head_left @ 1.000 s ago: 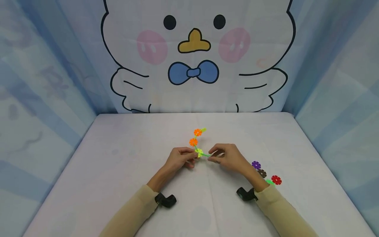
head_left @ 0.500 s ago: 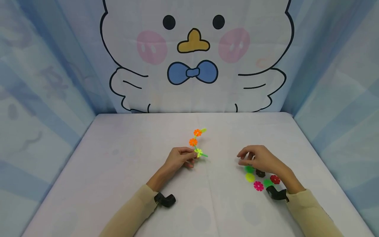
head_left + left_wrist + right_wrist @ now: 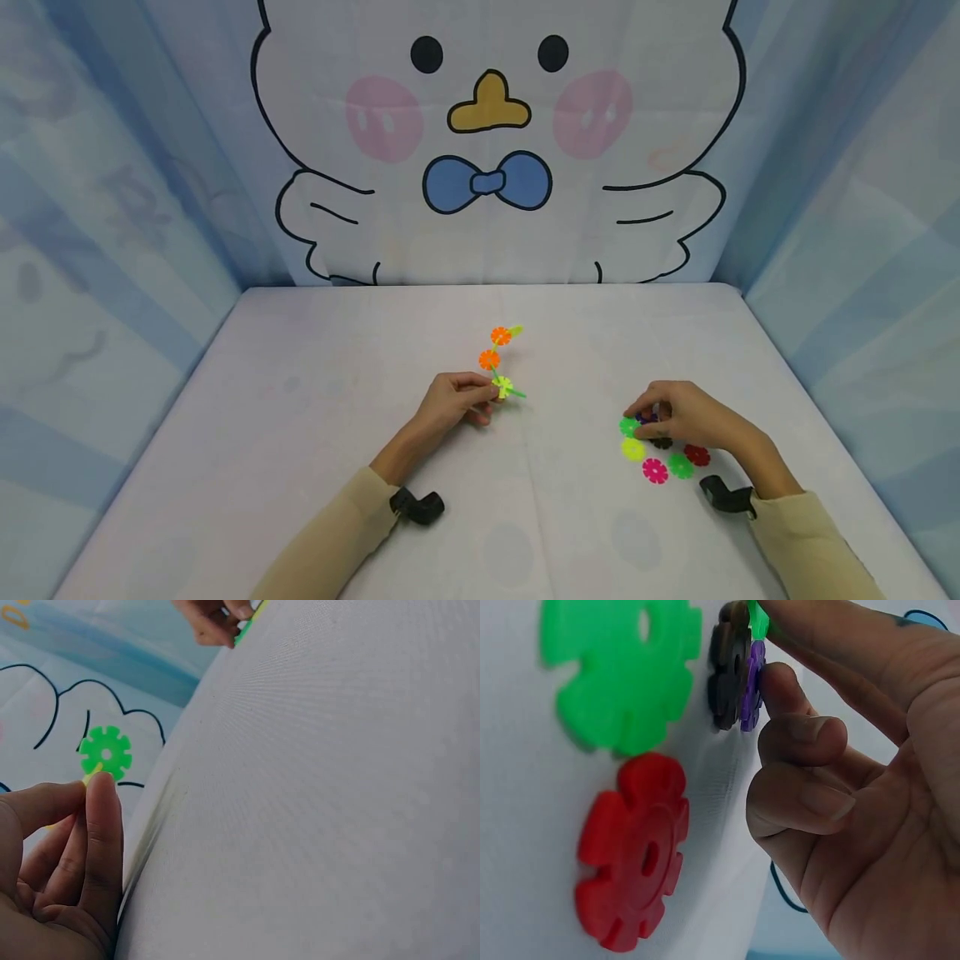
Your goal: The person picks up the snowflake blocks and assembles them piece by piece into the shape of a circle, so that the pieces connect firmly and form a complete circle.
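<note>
My left hand (image 3: 457,400) pinches a yellow interlocking disc (image 3: 503,387) between thumb and fingertips. It belongs to a chain of notched plastic discs, with an orange disc (image 3: 489,360) and another orange disc (image 3: 501,336) farther back and a yellow-green one at the far end. A green disc (image 3: 106,754) sticks out from the held yellow one, seen face-on in the left wrist view. Over at the right, my right hand (image 3: 686,412) has thumb and index finger at opposite edges of a loose green disc (image 3: 628,427). Its other fingers curl over a purple disc (image 3: 754,686) and a brown disc (image 3: 727,675).
Around the right hand lie a yellow disc (image 3: 633,450), a pink disc (image 3: 655,472), a second green disc (image 3: 681,466) and a red disc (image 3: 697,455). The white-covered table (image 3: 337,350) meets a cartoon-printed cloth (image 3: 487,242) at the back.
My right hand has left the chain's green end disc, moved right and come down to the loose discs, its fingertips now at a green one. The left hand stays with the chain.
</note>
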`<state>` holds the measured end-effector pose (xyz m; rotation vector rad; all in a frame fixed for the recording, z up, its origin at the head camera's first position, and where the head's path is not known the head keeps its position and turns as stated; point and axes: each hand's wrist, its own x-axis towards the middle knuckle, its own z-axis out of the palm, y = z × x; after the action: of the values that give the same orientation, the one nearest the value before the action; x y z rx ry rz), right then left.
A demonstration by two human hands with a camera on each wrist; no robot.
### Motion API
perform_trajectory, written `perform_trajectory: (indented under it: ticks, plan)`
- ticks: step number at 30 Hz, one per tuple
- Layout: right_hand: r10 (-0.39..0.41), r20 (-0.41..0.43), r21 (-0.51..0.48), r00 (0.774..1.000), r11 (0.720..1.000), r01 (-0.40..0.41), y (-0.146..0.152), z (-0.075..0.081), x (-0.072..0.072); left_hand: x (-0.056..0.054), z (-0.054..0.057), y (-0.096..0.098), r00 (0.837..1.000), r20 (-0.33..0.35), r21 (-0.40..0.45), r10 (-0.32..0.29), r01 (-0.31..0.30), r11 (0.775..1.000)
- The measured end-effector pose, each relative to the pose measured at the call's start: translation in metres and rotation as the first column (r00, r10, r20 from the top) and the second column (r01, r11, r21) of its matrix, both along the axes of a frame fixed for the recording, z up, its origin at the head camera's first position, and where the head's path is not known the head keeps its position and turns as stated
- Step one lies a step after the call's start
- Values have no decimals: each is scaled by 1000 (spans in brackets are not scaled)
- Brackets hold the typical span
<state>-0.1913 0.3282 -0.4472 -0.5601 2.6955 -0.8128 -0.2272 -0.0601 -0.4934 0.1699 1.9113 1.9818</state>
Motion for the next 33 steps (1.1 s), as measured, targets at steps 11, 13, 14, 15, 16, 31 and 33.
perform_trajectory:
  ticks: [11, 13, 14, 15, 16, 31, 33]
  plan:
    - [13, 2, 20, 1000, 1000, -13, -5, 1, -4, -1, -1, -1, 1000, -15, -11, 4, -4, 1000]
    - [11, -2, 28, 1000, 1000, -11, -6, 2, -5, -1, -1, -1, 1000, -13, -10, 8, -8, 1000]
    - [11, -4, 30, 1000, 999, -11, -7, 2, -5, 0, -1, -1, 1000, -16, -11, 9, -9, 1000]
    - [15, -5, 30, 1000, 999, -15, -7, 3, -6, 0, -1, -1, 1000, -20, -13, 8, -8, 1000]
    - [20, -4, 28, 1000, 999, -19, -7, 5, -7, 0, -2, 0, 1000, -19, -13, 8, -9, 1000]
    - [70, 228, -322, 971, 947, 8, -39, 6, -25, -2, -3, 0, 1000, -8, -15, 3, -4, 1000]
    - [92, 259, -357, 961, 934, 7, -49, 1, -29, -2, -3, 0, 1000, -9, -16, 0, 0, 1000]
